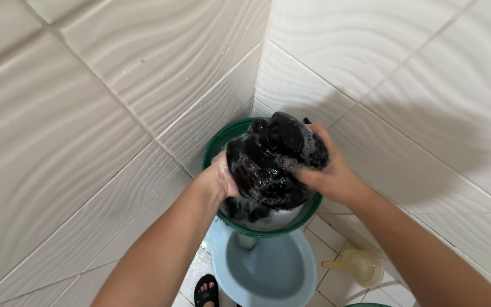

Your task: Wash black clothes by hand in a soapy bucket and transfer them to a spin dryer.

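1. Head view: left hand (221, 177) and right hand (326, 170), fingers curled tight, grip a soapy black garment (271, 159).
2. The garment is above a green basin (223, 142) set on a blue toilet (268, 273).

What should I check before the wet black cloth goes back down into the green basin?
1. Hold on the black cloth: ok. The left hand and right hand both grip it, bunched and soapy.
2. Cloth over the green basin: ok, it hangs above the basin's opening.
3. Basin's seat on the blue toilet bowl: cannot tell, the contact is hidden under the basin.
4. Water level in the basin: cannot tell, only some suds show below the cloth.
5. Foot in black sandal: ok, on the floor beside the bowl.
6. Yellow dipper: ok, on the floor off to the right, apart from the hands.
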